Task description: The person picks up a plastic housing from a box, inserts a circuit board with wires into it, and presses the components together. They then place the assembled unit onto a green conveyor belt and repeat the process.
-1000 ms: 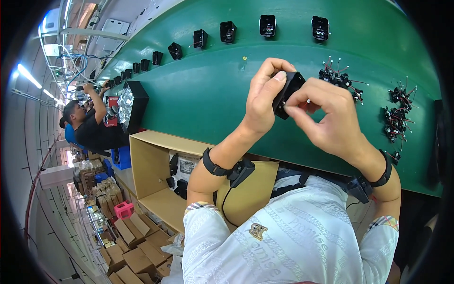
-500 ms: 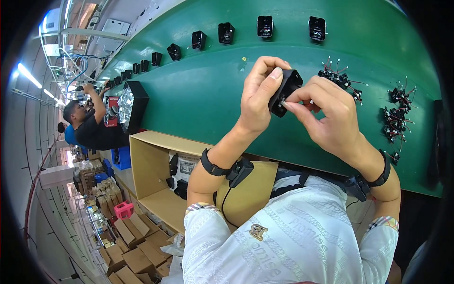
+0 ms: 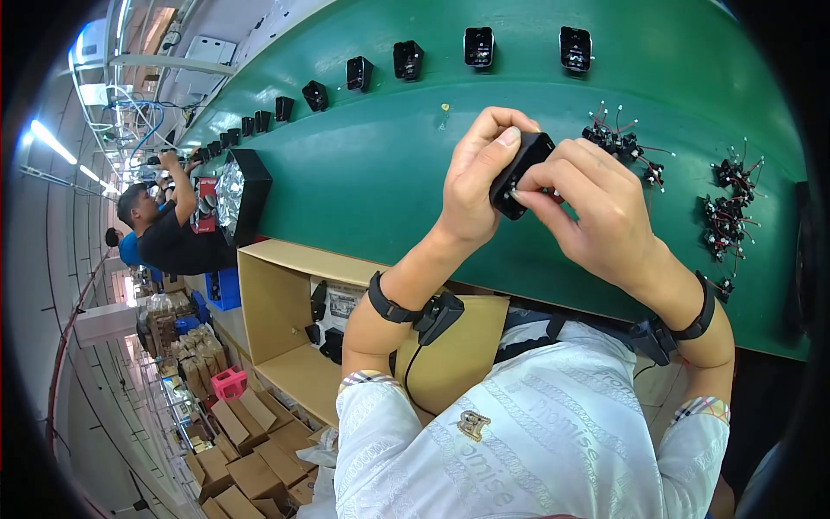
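The left hand [image 3: 471,186] is gripping the black housing [image 3: 522,163] at centre frame, its thumb pressing the top edge. The right hand [image 3: 596,203] is pressing thumb and forefinger together at the lower end; any pinched part is not showing. Upper-frame housings [image 3: 479,48] are shifting slightly leftward; handwork is apparently continuing.

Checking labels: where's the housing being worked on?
Head view, upper right of centre: the black housing is in the left hand, right hand at its lower end.
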Demonstrator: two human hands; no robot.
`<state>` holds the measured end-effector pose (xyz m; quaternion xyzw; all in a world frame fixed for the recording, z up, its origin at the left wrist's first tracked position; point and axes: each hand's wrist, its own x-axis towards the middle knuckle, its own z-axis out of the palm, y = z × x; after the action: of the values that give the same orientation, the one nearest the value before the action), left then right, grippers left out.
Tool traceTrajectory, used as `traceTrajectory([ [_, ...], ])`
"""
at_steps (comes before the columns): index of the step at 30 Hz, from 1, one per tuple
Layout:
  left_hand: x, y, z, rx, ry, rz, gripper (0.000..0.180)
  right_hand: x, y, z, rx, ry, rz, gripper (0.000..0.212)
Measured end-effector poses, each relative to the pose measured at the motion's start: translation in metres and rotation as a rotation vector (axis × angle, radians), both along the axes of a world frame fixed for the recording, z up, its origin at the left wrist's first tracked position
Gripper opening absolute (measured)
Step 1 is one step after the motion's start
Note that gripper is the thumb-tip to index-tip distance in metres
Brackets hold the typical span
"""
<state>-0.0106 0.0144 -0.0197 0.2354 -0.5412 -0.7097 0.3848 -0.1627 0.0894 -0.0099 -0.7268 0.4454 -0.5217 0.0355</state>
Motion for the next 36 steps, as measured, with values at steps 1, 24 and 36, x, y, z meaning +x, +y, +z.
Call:
traceTrajectory([
  [1, -0.001, 0.001, -0.001, 0.018, 0.031, -0.016, 0.025, 0.001, 0.0, -0.001, 0.003, 0.002, -0.006, 0.017],
  [24, 0.002, -0.003, 0.002, -0.114, -0.059, 0.036, 0.024, -0.005, 0.004, 0.007, 0.231, -0.074, 0.047, 0.009],
  [36, 0.003, -0.005, -0.007, 0.037, -0.032, -0.011, 0.023, 0.004, 0.004, 0.002, 0.327, -0.226, 0.073, 0.014],
])
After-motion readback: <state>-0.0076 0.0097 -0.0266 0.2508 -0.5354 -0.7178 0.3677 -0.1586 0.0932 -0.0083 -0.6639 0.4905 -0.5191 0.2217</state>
